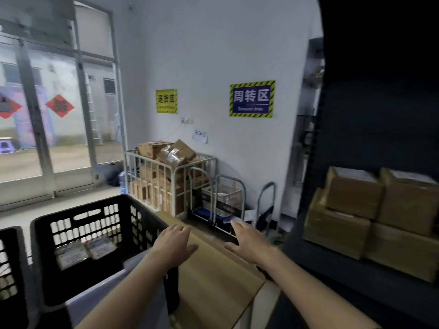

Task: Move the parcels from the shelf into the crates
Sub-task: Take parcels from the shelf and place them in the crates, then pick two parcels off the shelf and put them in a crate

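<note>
A long brown cardboard parcel (213,269) lies tilted over the right rim of a black slotted crate (78,219). My left hand (174,243) rests on the parcel's left edge with fingers spread. My right hand (247,243) hovers at its right side, fingers straight and relaxed; I cannot tell whether it touches the parcel. A grey parcel (118,286) and small labelled packets (83,251) lie inside the crate. Several brown parcels (370,214) are stacked on the dark shelf (380,115) at the right.
A second black crate (10,269) shows at the left edge. A white wire cage (166,176) full of boxes stands by the wall, with folded hand trolleys (223,205) beside it. Glass doors (59,115) fill the left.
</note>
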Available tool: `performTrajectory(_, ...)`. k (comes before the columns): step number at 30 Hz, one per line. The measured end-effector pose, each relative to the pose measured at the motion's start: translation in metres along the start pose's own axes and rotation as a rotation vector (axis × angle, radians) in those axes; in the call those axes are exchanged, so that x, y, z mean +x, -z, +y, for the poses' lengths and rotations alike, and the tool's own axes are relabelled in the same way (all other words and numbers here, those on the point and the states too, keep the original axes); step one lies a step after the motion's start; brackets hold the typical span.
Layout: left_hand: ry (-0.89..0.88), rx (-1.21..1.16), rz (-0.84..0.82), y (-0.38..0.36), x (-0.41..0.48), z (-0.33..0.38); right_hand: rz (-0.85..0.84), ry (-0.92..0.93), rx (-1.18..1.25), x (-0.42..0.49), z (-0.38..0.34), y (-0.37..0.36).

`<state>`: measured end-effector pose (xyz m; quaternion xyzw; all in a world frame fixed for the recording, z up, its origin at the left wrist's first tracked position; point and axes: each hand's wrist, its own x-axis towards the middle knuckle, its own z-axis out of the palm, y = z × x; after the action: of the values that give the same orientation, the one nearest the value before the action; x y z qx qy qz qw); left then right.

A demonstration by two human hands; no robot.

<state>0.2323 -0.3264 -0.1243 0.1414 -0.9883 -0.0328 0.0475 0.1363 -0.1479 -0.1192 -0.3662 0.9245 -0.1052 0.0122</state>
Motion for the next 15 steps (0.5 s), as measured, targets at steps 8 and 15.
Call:
performTrajectory(8,-0.122,-0.054,0.041,0.004,0.013,0.113,0.059,-0.119,0.016,-0.076,0.087,0.048)
performTrajectory(15,-0.229,-0.080,0.061,0.001,0.017,0.214,0.103,-0.242,0.031,-0.144,0.165,0.081)
